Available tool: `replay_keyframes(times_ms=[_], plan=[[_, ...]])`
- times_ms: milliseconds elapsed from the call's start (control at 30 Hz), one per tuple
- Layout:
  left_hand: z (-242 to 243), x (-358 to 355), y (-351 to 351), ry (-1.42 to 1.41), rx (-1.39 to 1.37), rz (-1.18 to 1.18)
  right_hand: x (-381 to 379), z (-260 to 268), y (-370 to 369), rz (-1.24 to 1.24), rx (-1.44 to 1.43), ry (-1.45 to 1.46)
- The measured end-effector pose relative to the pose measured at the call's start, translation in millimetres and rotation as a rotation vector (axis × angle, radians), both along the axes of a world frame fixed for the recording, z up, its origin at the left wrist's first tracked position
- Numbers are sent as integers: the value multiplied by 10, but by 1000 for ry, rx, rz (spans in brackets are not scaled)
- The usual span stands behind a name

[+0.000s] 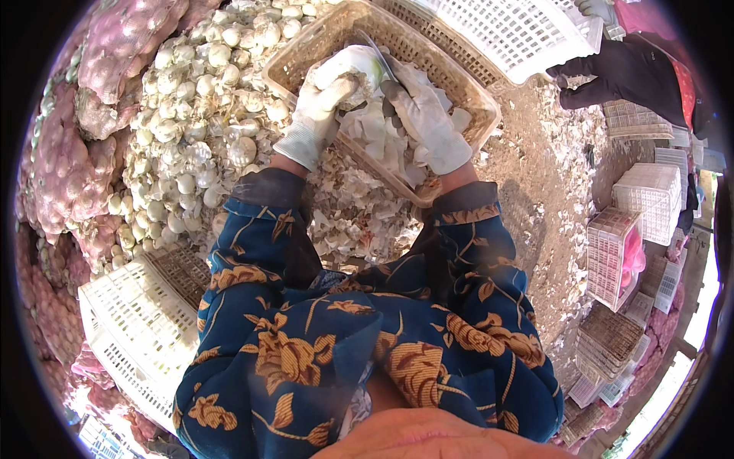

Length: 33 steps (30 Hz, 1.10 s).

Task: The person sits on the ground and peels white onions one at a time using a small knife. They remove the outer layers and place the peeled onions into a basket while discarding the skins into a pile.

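Observation:
My left hand (319, 109), in a pale work glove, holds a white onion (347, 64) with a greenish patch on its right side. My right hand (425, 117), gloved too, grips a knife whose blade (379, 56) lies against the onion's right side; the handle is mostly hidden by my fingers. Both hands are over a tan plastic crate (487, 109). Pale onion layers or pieces (370, 135) lie in that crate below my hands.
Loose onions (186, 135) are heaped at the left, beside pink mesh sacks of onions (63, 166). White crates stand at lower left (146, 310) and top right (504, 28). More crates (648, 195) line the right. Skins (361, 212) litter the ground. Another person's dark-clothed leg (631, 74) shows upper right.

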State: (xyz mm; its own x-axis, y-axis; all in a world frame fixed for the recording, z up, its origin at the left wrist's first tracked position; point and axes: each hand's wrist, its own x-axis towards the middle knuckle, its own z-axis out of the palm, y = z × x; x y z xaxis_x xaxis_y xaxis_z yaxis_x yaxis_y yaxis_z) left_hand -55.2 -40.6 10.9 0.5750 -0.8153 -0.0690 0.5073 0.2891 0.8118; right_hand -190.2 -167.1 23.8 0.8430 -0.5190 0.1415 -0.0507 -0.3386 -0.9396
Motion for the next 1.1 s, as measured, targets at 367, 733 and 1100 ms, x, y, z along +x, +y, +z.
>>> replay_keyframes(times_ms=[367, 733, 1100], plan=[[56, -44, 120, 71, -246, -302, 18, -231, -289, -176, 33, 362], [29, 34, 69, 191, -120, -41, 40, -47, 127, -109, -248, -269], [15, -113, -25, 191, -111, 59, 149, -143, 249, -10, -60, -273]])
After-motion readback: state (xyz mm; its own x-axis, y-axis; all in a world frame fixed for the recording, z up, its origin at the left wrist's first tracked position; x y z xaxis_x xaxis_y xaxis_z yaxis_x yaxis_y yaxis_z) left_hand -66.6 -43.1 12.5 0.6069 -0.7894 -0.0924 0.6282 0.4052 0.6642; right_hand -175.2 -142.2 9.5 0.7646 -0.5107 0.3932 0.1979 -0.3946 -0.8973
